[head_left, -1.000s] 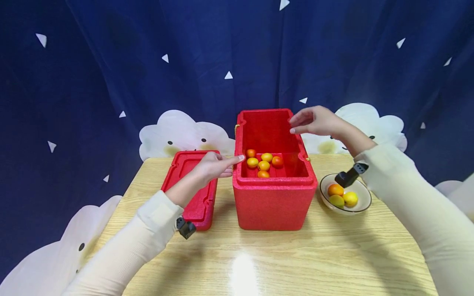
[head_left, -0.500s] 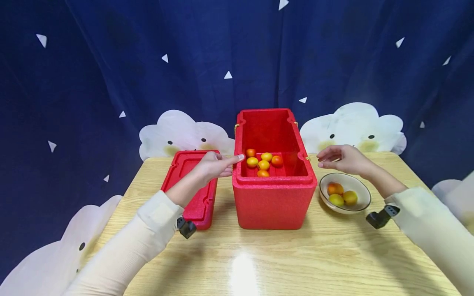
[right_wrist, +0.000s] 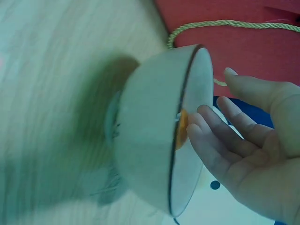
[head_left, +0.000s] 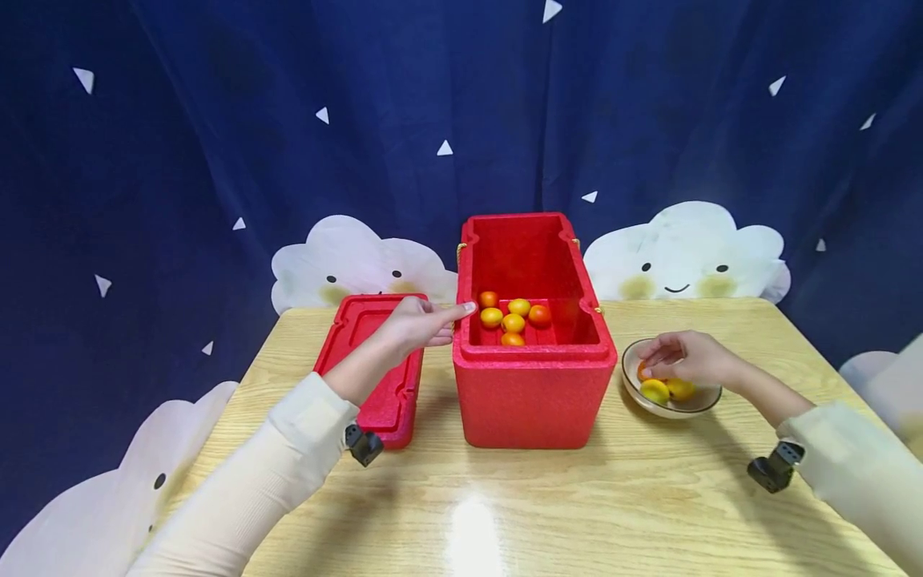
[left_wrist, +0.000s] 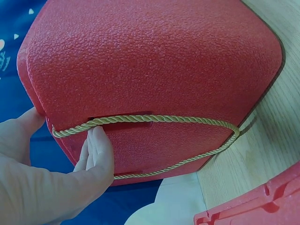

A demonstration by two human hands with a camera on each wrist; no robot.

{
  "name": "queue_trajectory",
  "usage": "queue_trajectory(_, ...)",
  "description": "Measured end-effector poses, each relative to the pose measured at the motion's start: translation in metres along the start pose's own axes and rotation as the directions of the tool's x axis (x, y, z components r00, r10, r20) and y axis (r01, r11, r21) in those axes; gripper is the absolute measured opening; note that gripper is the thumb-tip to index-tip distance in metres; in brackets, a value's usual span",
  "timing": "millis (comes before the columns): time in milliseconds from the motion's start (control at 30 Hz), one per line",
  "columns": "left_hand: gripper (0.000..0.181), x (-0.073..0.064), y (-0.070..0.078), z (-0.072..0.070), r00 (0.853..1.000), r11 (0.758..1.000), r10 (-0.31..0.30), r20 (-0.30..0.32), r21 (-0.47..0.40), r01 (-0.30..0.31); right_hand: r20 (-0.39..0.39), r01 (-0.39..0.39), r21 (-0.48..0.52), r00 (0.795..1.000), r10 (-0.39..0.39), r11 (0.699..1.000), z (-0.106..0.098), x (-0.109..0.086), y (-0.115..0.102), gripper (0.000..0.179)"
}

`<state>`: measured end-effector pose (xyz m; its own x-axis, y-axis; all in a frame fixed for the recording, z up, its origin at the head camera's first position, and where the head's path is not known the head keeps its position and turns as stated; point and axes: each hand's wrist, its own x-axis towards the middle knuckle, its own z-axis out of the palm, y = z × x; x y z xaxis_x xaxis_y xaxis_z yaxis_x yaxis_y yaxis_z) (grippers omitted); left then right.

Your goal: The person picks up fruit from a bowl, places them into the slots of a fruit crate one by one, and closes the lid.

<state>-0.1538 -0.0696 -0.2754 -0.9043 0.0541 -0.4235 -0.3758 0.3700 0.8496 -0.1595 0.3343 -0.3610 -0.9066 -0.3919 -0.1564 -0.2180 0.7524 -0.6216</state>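
A tall red foam box [head_left: 534, 401] stands at the table's middle, its top uncovered. Several small yellow and orange-red fruits [head_left: 513, 323] lie on its floor. My left hand [head_left: 418, 324] holds the box's left wall, thumb over the rim and fingers against the outside, beside a gold rope handle [left_wrist: 178, 119]. At the right is a cream bowl [head_left: 667, 410] with a dark rim. My right hand [head_left: 685, 358] reaches over it, fingers loosely bent and thumb apart, fingertips right at an orange fruit [right_wrist: 182, 129]. A yellow-green fruit [head_left: 654, 392] and a yellow fruit [head_left: 681, 389] lie beside it.
A red lid [head_left: 378, 401] lies on the wooden table [head_left: 548, 513] left of the box. Behind the table hangs a dark blue curtain [head_left: 389, 104] with white triangles and cloud shapes.
My right hand has moved from over the box's right rim, rightward and down, to the bowl. My left hand has stayed at the box rim.
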Motion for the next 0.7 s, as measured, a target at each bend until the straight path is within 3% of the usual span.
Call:
queue_trajectory(200, 0.07, -0.001, 0.0, 0.0, 1.0, 1.0, -0.002, -0.004, 0.031, 0.002, 0.02, 0.012, 0.032, 1.0, -0.013, 0.999, 0.008, -0.006, 0.009, 0.038)
queue_trajectory(467, 0.07, -0.001, 0.001, -0.001, 1.0, 1.0, 0.004, -0.011, 0.016, -0.004, 0.04, 0.142, -0.02, 0.989, -0.141, 0.99, 0.014, -0.009, 0.01, 0.03)
queue_trajectory(700, 0.075, -0.002, 0.0, 0.0, 1.0, 1.0, 0.014, -0.005, 0.0, -0.014, 0.092, 0.096, -0.011, 0.991, -0.095, 0.995, 0.014, -0.008, 0.01, 0.033)
